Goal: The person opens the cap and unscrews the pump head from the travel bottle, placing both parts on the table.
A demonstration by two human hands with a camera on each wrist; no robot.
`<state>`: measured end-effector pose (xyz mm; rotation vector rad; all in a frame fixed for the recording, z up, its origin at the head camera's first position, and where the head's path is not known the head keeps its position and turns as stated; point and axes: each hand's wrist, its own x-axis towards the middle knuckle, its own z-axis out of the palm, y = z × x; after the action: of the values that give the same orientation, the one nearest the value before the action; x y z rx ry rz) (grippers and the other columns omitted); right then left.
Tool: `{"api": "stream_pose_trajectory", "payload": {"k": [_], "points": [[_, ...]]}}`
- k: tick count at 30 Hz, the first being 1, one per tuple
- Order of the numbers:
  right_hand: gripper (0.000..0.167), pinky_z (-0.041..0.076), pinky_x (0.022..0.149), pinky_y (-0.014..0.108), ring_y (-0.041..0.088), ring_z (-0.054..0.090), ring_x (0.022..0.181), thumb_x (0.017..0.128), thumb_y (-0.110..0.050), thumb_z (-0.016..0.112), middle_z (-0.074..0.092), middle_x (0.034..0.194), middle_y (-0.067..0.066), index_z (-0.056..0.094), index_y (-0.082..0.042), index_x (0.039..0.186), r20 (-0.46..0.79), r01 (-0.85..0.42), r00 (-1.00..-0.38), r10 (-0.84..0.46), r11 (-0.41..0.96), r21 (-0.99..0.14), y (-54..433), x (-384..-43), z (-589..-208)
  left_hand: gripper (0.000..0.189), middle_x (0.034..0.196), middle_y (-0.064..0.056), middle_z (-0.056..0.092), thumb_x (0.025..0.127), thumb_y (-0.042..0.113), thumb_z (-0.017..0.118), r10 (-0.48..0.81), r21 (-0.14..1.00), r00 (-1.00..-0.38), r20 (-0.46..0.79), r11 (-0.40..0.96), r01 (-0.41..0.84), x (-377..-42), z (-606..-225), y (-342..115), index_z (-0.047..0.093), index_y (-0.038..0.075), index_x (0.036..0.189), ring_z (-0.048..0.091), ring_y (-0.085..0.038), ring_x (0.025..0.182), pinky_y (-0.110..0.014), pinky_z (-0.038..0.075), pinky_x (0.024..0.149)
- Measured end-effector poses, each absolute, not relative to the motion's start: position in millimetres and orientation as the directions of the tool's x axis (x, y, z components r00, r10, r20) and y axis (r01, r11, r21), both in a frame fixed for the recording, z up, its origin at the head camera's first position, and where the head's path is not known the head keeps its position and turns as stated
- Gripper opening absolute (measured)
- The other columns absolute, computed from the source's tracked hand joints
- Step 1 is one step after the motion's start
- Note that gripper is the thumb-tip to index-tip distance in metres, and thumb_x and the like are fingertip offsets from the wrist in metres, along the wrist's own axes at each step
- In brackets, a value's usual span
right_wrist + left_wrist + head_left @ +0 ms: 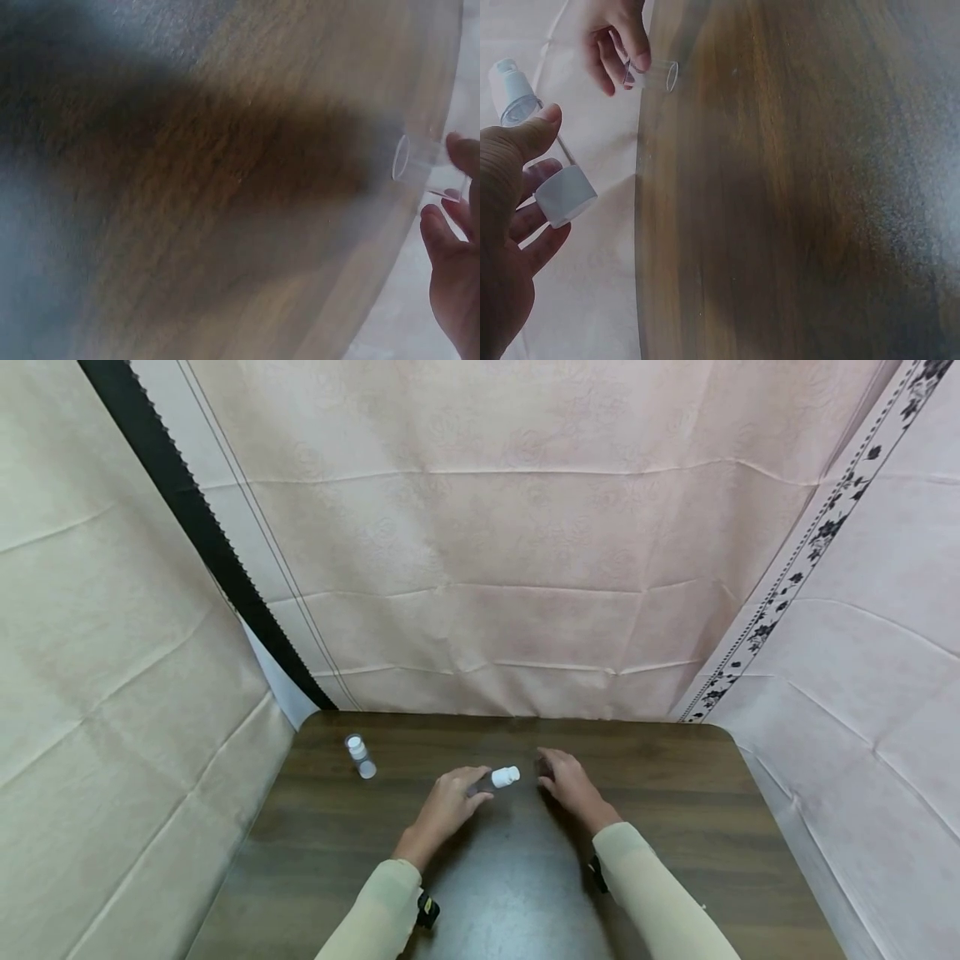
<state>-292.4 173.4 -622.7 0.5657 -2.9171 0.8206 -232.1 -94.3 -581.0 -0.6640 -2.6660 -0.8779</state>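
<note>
My left hand (444, 806) holds a small clear pump bottle (566, 196) between thumb and fingers, over the far part of the table. The bottle has a white pump top (506, 777) pointing right, and a white base that shows in the left wrist view. A short way to the right, my right hand (573, 787) pinches a clear cap (417, 161) by one end. The cap's round open rim faces away from the fingers. Another small bottle with a white top (361, 757) is on the table, left of both hands.
Dark wooden table (322, 860) with rounded far corners lies under both hands. Pale cloth (480, 543) hangs behind its far edge, with more cloth (862, 693) on the right and on the left (112, 735). A black strip (217, 543) runs down at the back left.
</note>
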Motion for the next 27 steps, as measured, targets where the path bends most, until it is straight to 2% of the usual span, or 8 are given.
{"api": "stream_pose_trajectory", "payload": {"k": [4,9,14,18,22,27], "points": [[0.061,0.047,0.108,0.057,0.042,0.051,0.138,0.097,-0.023,0.074,0.054,0.150,0.021,0.050,-0.003,0.150,0.137,-0.315,-0.948,-0.287,0.780,-0.541,177,-287,-615,0.040,0.119,-0.010,0.076,0.086,0.020,0.085,0.348,0.474,-0.843,0.410,0.708,0.523,-231,-580,-92,0.074,0.010,0.123,0.073,-0.025,0.106,-0.041,0.061,0.087],[0.057,0.045,0.110,0.058,0.040,0.051,0.139,0.099,-0.029,0.071,0.054,0.149,0.020,0.053,-0.005,0.148,0.212,-0.336,-0.942,-0.261,0.753,-0.566,182,-277,-599,0.041,0.118,-0.009,0.076,0.085,0.020,0.086,0.367,0.450,-0.826,0.428,0.706,0.547,-233,-579,-87,0.074,0.009,0.123,0.073,-0.025,0.106,-0.043,0.060,0.089],[0.057,0.046,0.110,0.058,0.038,0.052,0.139,0.098,-0.027,0.072,0.055,0.149,0.019,0.053,-0.006,0.148,0.305,-0.404,-0.913,-0.273,0.713,-0.573,187,-265,-584,0.041,0.117,-0.007,0.077,0.086,0.024,0.085,0.387,0.409,-0.815,0.432,0.721,0.560,-233,-577,-83,0.074,0.011,0.123,0.073,-0.024,0.106,-0.043,0.059,0.092],[0.062,0.050,0.106,0.055,0.036,0.056,0.135,0.094,-0.025,0.077,0.056,0.149,0.016,0.052,-0.009,0.149,0.329,-0.437,-0.898,-0.293,0.681,-0.588,189,-255,-574,0.042,0.112,-0.005,0.077,0.086,0.026,0.085,0.412,0.349,-0.791,0.452,0.735,0.581,-233,-575,-79,0.074,0.011,0.123,0.072,-0.022,0.102,-0.042,0.059,0.089],[0.066,0.053,0.103,0.052,0.035,0.059,0.132,0.092,-0.024,0.080,0.057,0.149,0.013,0.050,-0.012,0.150,0.295,-0.415,-0.909,-0.293,0.605,-0.679,189,-244,-565,0.042,0.109,-0.003,0.077,0.084,0.027,0.087,0.426,0.306,-0.773,0.470,0.743,0.595,-231,-572,-75,0.074,0.013,0.122,0.072,-0.022,0.098,-0.042,0.058,0.087],[0.062,0.051,0.105,0.052,0.037,0.059,0.133,0.095,-0.025,0.078,0.058,0.149,0.015,0.051,-0.012,0.149,0.267,-0.368,-0.925,-0.272,0.459,-0.809,186,-232,-552,0.042,0.107,-0.001,0.076,0.084,0.029,0.087,0.441,0.254,-0.764,0.471,0.761,0.596,-229,-565,-69,0.074,0.016,0.122,0.070,-0.020,0.097,-0.041,0.057,0.086]]}}
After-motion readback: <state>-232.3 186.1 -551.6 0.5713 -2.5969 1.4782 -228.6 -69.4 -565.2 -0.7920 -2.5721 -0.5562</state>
